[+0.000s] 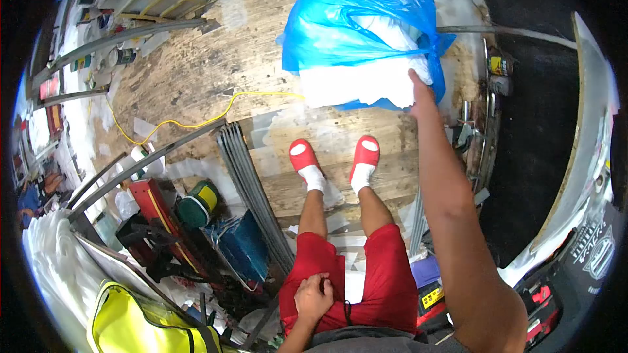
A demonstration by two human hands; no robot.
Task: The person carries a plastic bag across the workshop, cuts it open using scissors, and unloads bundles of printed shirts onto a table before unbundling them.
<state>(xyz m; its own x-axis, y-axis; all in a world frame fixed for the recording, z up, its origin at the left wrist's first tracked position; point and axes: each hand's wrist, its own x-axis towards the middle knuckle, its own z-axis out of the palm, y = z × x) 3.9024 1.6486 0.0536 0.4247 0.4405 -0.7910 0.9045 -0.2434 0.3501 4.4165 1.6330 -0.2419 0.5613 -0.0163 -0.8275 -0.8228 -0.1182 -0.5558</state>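
The scuffed wooden floor (196, 59) formed the base of the work area. The large blue plastic bag (333, 33) lay on this floor, forward of the person's feet. The white material (356, 85) was located partly inside the bag, with its near portion exposed at the bag's near side. The bundle of grey bars (255, 196) lay to the left of the person's legs. The red shorts (386, 274) covered the person's thighs. The bright yellow bag (124, 323) was positioned at the lower left. The green container (197, 204) stood to the left of the bars. The right hand (419, 91), on an extended arm, contacted the right edge of the white material; its fingers were mostly hidden, so whether they were clamped could not be determined. The left hand (313, 297) rested on the shorts, fingers together and loosely curled. The thin yellow cord (171, 121) ran across the floor toward the white material.
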